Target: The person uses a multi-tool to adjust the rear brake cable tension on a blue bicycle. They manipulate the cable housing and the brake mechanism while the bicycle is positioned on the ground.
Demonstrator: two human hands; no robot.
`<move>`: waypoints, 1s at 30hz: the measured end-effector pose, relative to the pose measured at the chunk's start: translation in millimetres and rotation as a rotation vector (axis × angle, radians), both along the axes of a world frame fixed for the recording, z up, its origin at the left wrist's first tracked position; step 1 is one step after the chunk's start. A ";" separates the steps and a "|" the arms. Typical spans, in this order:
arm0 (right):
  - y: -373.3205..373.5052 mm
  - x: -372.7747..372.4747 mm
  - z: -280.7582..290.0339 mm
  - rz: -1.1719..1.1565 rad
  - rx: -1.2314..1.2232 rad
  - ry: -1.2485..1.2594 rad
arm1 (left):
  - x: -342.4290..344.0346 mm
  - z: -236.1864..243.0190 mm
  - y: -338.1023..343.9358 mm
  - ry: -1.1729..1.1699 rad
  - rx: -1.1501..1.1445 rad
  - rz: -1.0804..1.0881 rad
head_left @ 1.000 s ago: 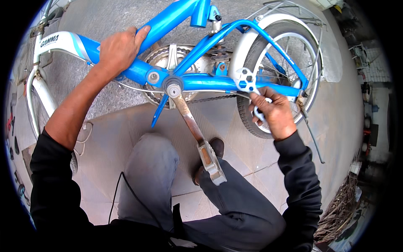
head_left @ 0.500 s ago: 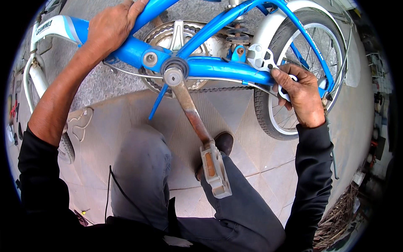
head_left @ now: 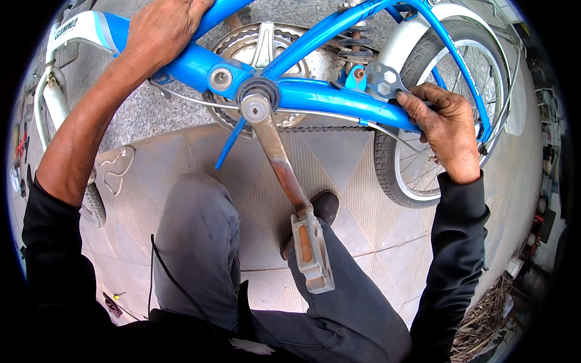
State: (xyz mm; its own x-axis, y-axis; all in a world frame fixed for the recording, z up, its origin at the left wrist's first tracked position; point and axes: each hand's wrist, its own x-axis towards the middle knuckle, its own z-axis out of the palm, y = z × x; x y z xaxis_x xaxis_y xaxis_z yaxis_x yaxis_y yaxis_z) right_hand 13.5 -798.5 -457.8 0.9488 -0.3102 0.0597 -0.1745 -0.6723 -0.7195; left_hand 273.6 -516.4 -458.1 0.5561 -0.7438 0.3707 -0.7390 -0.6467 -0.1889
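Note:
My left hand (head_left: 160, 33) is wrapped round the blue bicycle frame (head_left: 187, 71) at the upper left, where two tubes meet. In my right hand (head_left: 446, 121) is a flat silver multi-hole spanner (head_left: 384, 80), pinched between thumb and fingers. Its head, with several hexagonal holes, lies just right of the rusty bolt (head_left: 359, 74) on the blue bracket below the shock spring; I cannot tell whether they touch. The spanner's other end is hidden by my hand. The crank arm (head_left: 279, 160) points down from the bottom bracket to a grey pedal (head_left: 312, 254) with an orange reflector.
The rear wheel (head_left: 393, 163) stands at the right, under a white mudguard (head_left: 417, 36). Behind the frame are the chainring (head_left: 239, 45) and chain. My knees are close below the bicycle. A pale cord (head_left: 118, 172) lies on the tiles at the left, and dry twigs (head_left: 484, 320) at the lower right.
The spanner has turned in my right hand, its head now nearer the bracket bolt and its lower ring out of sight. My left hand keeps its grip. The bicycle sits slightly further right in view.

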 end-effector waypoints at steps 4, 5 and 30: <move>6.8 3.1 19.2 -0.071 0.221 0.222 | -0.8 1.5 0.7 0.015 0.030 0.022; 6.1 2.5 16.8 -0.054 0.228 0.150 | -1.0 0.9 1.4 -0.004 0.026 0.013; 10.3 -9.5 -5.9 0.013 -0.406 -0.188 | 3.9 0.4 2.8 -0.018 0.077 0.023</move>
